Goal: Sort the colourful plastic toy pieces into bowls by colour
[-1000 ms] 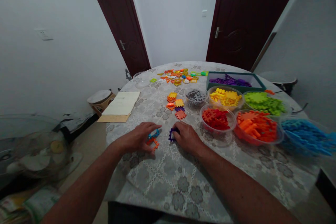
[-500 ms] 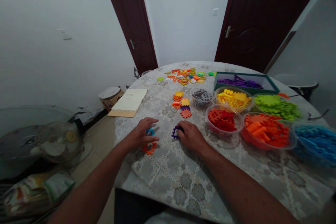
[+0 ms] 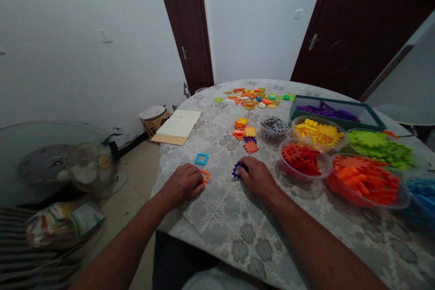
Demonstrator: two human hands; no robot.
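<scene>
With fingers closed, my left hand (image 3: pixel 185 181) grips an orange notched square frame (image 3: pixel 205 176) on the tablecloth, covering most of it. Just beyond it a blue notched square frame (image 3: pixel 201 159) lies flat, untouched. Between the thumb and fingers of my right hand (image 3: pixel 258 177) is a purple notched square frame (image 3: pixel 236 171), resting at table level and partly hidden by the fingers. Ahead of both hands lie small groups of toothed plastic building pieces, among them a salmon one (image 3: pixel 250 147) and a yellow one (image 3: pixel 250 132).
On the right stand clear tubs of red (image 3: pixel 301 158), orange (image 3: pixel 365 179), yellow (image 3: pixel 317 132), green (image 3: pixel 380 147), blue (image 3: pixel 423 195) and grey pieces (image 3: pixel 275 124). A green box (image 3: pixel 374 120) holds purple pieces. An open notebook (image 3: pixel 180 123) lies left; mixed pieces (image 3: pixel 249 99) lie at the back.
My left hand has come down and back from over the blue frame onto the orange one, leaving the blue frame uncovered. My right hand stays on the purple frame. The view has shifted left.
</scene>
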